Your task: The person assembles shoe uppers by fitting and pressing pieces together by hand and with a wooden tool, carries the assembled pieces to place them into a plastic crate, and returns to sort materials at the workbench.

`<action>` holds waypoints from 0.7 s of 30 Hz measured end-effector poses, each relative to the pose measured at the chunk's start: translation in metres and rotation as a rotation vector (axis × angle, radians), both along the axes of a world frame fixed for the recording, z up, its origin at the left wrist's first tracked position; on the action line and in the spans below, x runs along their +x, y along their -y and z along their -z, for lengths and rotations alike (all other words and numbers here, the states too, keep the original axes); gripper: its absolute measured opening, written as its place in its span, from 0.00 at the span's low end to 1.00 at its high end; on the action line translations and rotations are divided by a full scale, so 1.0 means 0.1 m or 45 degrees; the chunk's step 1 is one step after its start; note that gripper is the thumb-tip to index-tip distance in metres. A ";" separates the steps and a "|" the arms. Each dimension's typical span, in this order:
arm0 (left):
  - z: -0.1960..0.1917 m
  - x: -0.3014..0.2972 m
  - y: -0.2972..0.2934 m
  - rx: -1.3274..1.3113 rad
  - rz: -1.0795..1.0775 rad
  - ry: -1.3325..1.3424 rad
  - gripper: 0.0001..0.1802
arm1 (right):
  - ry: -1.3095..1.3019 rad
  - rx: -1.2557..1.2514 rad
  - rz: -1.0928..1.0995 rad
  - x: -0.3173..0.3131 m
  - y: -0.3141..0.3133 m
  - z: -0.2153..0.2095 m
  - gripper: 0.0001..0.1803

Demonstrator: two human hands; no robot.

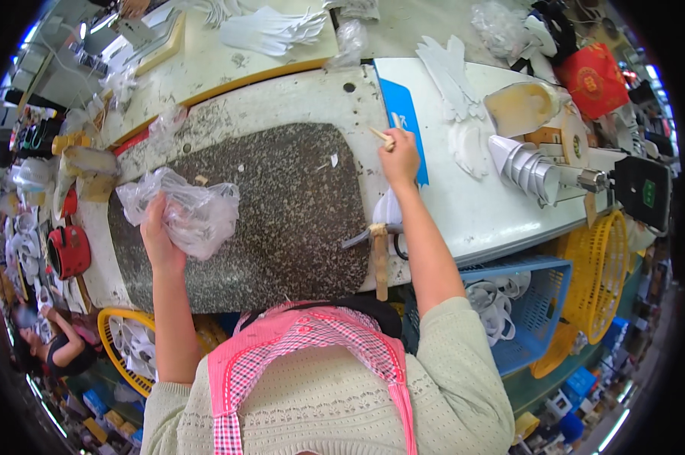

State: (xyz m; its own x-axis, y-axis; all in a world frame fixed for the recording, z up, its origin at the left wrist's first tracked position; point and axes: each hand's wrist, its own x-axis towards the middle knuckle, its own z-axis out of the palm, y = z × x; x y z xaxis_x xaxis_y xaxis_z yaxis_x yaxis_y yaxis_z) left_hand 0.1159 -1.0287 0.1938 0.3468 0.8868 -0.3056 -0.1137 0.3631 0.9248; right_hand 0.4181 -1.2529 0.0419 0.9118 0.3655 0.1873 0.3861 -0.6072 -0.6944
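Observation:
My left hand (160, 235) is closed on a crumpled clear plastic bag (206, 212), held over the left part of a dark speckled stone slab (282, 220). Out past the slab's right edge, my right hand (401, 158) pinches a thin pale stick (380, 136); its exact kind is too small to make out. Beside that hand lies a blue sheet (412, 144) with white marks. A hammer (380, 265) with a worn wooden handle rests at the slab's right edge, close to my right forearm. Small pale scraps (334, 161) dot the stone.
White cut pieces (448, 76) and nested white curved parts (520, 171) lie on the right table. Below it stand a blue crate (539, 318) of white parts and a yellow basket (604, 280). A red container (69, 250) sits left, near another yellow basket (109, 341). A person works at far left.

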 end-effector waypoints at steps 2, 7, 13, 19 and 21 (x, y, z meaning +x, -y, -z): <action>-0.04 0.12 0.03 0.023 0.014 0.006 0.07 | 0.096 -0.044 0.138 0.27 0.21 0.02 0.13; -0.06 0.30 0.14 0.025 0.088 -0.009 0.08 | 0.150 -0.262 0.331 0.84 0.81 -0.11 0.18; -0.13 0.69 0.42 0.015 0.185 -0.026 0.10 | -0.129 -0.564 -0.013 0.76 1.12 -0.18 0.42; -0.02 0.83 0.47 0.059 0.392 -0.024 0.14 | -0.202 0.682 0.179 0.49 1.34 -0.12 0.38; -0.03 0.99 0.63 -0.038 0.454 -0.026 0.13 | -0.203 0.603 -0.190 0.04 1.02 -0.39 0.42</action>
State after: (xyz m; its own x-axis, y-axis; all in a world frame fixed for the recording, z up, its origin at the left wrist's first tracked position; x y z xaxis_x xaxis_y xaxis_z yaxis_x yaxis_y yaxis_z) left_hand 0.2151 -1.0913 0.1969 0.6264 0.7016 -0.3395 0.0436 0.4034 0.9140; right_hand 0.4218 -1.3550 0.0806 0.8867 0.4027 0.2270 0.3119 -0.1588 -0.9368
